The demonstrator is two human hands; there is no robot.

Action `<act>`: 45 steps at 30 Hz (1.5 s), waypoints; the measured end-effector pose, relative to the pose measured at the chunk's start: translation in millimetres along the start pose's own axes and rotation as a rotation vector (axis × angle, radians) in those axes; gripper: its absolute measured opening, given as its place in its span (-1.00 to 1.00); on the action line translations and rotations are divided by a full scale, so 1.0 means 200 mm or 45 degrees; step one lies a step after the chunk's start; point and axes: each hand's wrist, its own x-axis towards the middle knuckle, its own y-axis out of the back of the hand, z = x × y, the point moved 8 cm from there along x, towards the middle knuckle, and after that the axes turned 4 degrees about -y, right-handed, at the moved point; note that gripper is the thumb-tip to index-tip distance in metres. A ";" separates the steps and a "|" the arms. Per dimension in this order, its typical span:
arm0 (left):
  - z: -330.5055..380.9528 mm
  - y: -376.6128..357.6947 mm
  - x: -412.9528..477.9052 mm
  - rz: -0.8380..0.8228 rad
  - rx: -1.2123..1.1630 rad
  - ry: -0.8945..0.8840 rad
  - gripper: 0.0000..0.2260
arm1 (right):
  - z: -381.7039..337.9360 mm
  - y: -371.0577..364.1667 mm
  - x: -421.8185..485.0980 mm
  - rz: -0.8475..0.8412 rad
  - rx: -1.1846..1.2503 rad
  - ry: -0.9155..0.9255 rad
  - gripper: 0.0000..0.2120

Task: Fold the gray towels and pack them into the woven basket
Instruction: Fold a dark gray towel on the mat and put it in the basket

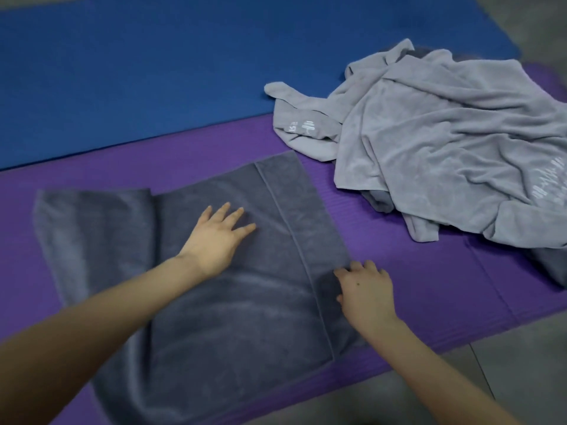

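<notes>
Smoothing step: my left hand (pixel 219 237) lies flat on the dark gray towel (pixel 245 320); my right hand (pixel 365 289) curls at its right hem, grip unclear. I should square the edges before folding.

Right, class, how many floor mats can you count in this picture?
2. The blue mat lies farther away; the purple mat lies nearer, alongside it, under the dark gray towel and the pile of lighter towels. Others could lie outside the frame.

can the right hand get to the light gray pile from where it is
Probably yes. The right hand sits at the dark towel's right edge, and only bare purple mat lies between it and the pile; nothing blocks the way.
</notes>
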 end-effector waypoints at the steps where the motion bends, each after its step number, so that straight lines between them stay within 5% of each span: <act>1: -0.03 0.04 -0.07 0.032 -0.005 0.014 -0.60 | -0.04 0.03 0.00 0.041 0.036 -0.008 -0.53; 6: -0.31 0.18 -0.49 0.229 -0.153 0.395 -0.75 | -0.39 0.14 0.04 0.225 0.294 0.225 -0.63; 10: -0.61 0.19 -0.91 0.376 -0.299 0.873 -0.78 | -0.69 0.22 0.06 0.110 0.616 0.442 -0.76; 17: -0.98 -0.06 -1.47 0.670 -0.965 1.672 -0.74 | -1.17 0.50 -0.03 0.162 0.366 0.952 -0.68; 22: -1.15 -0.34 -1.50 0.754 -1.240 1.724 -0.77 | -1.47 0.53 -0.02 0.046 -0.097 1.136 -0.57; 26: -1.23 -0.62 -1.41 0.892 -1.827 1.789 -0.79 | -1.74 0.44 0.08 -0.053 -0.346 1.096 -0.52; 31: -1.27 -0.72 -1.22 0.933 -2.083 1.727 -0.76 | -2.09 0.39 0.28 0.052 -0.091 0.787 -0.42; 34: -1.30 -0.72 -1.15 0.849 -1.986 1.702 -0.72 | -2.21 0.33 0.37 0.152 -0.065 0.542 -0.33; 39: -1.35 -0.68 -1.13 0.662 -1.657 1.709 -0.79 | -2.21 0.36 0.36 0.539 -0.109 0.420 -0.74; 41: -1.33 -0.61 -1.13 0.825 -1.840 1.608 -0.94 | -2.11 0.41 0.33 0.592 0.106 0.426 -0.79; 45: -1.24 -0.37 -1.38 1.206 -2.070 1.374 -0.91 | -1.76 0.56 0.17 0.752 0.577 0.458 -0.85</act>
